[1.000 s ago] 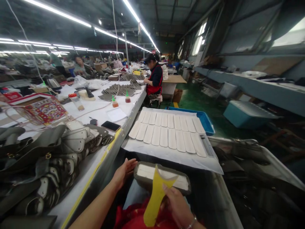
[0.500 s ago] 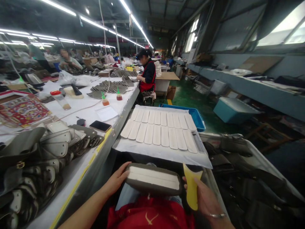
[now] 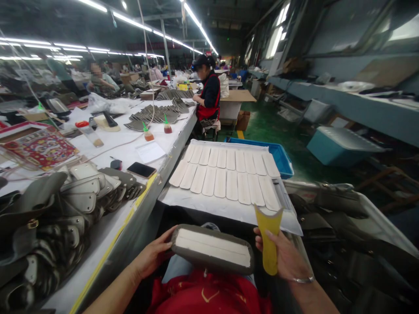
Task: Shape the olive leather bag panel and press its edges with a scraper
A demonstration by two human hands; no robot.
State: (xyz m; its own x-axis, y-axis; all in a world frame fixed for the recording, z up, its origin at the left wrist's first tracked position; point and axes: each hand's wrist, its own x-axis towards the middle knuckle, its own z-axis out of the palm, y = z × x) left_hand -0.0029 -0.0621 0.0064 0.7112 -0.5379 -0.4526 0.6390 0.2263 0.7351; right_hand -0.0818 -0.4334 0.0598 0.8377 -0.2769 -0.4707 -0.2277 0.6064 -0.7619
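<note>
A dark grey-green bag piece [image 3: 212, 268] lies across my lap, with a white two-strip panel [image 3: 212, 245] facing up. My left hand [image 3: 157, 250] grips its left end, thumb on the upper edge and the other fingers partly hidden behind. My right hand [image 3: 281, 253] is closed round a yellow scraper [image 3: 270, 235] with a concave, flared end pointing up. That scraper is just right of the bag piece, apart from it. Beyond my lap, two rows of white rounded strips [image 3: 225, 183] lie on a white-covered board [image 3: 209, 208].
To the left, the long table [image 3: 108, 226] carries piled dark bag parts [image 3: 62, 218], a phone [image 3: 141, 170] and glue bottles [image 3: 148, 134]. A bin of dark bags [image 3: 340, 235] stands right. Behind the board sits a blue crate [image 3: 283, 163]. A co-worker [image 3: 209, 93] sits farther along.
My right hand has lifted the yellow scraper a little, up and away from the bag piece. My left hand keeps its grip. The view has shifted slightly left.
</note>
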